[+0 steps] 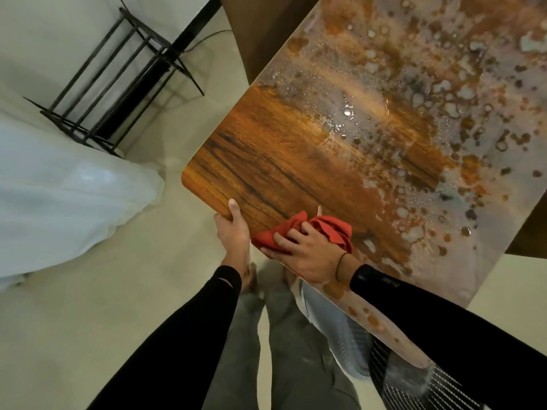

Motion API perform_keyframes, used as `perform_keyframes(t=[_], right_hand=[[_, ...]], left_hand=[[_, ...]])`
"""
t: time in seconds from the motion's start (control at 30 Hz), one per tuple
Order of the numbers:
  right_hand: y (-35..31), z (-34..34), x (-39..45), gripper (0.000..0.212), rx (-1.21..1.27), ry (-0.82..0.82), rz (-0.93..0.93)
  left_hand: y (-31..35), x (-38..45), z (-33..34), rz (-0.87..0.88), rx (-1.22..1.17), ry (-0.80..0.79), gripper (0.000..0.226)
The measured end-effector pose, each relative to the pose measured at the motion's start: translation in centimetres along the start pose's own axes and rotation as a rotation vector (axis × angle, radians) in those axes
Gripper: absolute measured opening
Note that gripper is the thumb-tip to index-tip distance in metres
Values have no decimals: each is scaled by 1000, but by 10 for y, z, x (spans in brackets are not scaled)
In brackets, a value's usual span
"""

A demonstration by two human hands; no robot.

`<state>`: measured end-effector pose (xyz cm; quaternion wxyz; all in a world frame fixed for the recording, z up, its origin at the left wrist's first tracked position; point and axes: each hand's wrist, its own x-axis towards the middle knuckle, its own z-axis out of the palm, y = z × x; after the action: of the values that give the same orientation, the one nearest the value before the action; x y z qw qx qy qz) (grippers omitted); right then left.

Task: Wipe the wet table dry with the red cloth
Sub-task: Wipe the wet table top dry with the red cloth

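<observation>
The wooden table [284,170] runs from the near corner up to the right. Its near left part shows bare wood grain, while droplets and a pale wet film cover the middle and right. My right hand [305,253] presses the crumpled red cloth [325,229] onto the table at its near edge, fingers spread over the cloth. My left hand [233,229] grips the table's near left edge, thumb on top. Both arms wear black sleeves.
A black metal rack [118,81] stands on the pale floor at upper left. White sheeting [65,196] lies bunched at the left. My legs in grey trousers and a light grey bag [334,329] are below the table edge.
</observation>
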<state>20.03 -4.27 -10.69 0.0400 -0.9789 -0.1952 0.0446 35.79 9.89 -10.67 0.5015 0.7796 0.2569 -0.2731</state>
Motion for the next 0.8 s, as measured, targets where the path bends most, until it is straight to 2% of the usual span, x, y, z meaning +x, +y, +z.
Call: perform_keyframes(t=[0.07, 0.13, 0.2, 0.3, 0.37, 0.4, 0.43, 0.47, 0.57, 0.63, 0.73, 0.8], right_hand=[[20, 4, -14, 82, -35, -20, -59], [51, 4, -22, 82, -40, -10, 25], [85, 1, -25, 71, -41, 27, 248], [120, -12, -20, 59, -39, 53, 734], [112, -17, -6, 56, -17, 74, 985], [98, -18, 0, 57, 6, 91, 1029], [76, -18, 4, 60, 34, 106, 993], [50, -15, 4, 66, 60, 106, 873], [-27, -7, -23, 83, 33, -20, 336], [-43, 0, -47, 90, -6, -72, 163], [-12, 4, -73, 91, -31, -66, 145], [29, 3, -91, 78, -36, -29, 286]], left_hand=[[-7, -13, 7, -13, -47, 0, 53], [-11, -23, 15, -44, -88, 10, 63], [-14, -27, 20, -68, -105, 17, 74], [-17, -24, 18, -75, -116, -6, 74], [-18, -25, 14, -60, -135, -35, 73], [-19, -28, 13, -45, -156, -58, 73], [-20, -32, 11, -22, -179, -90, 73], [-22, -36, 9, -2, -201, -127, 73], [-31, -48, 7, -18, -238, -206, 77], [-38, -54, 7, -48, -228, -228, 79], [-49, -66, 9, -44, -181, -262, 79], [-58, -77, 13, -49, -195, -299, 77]])
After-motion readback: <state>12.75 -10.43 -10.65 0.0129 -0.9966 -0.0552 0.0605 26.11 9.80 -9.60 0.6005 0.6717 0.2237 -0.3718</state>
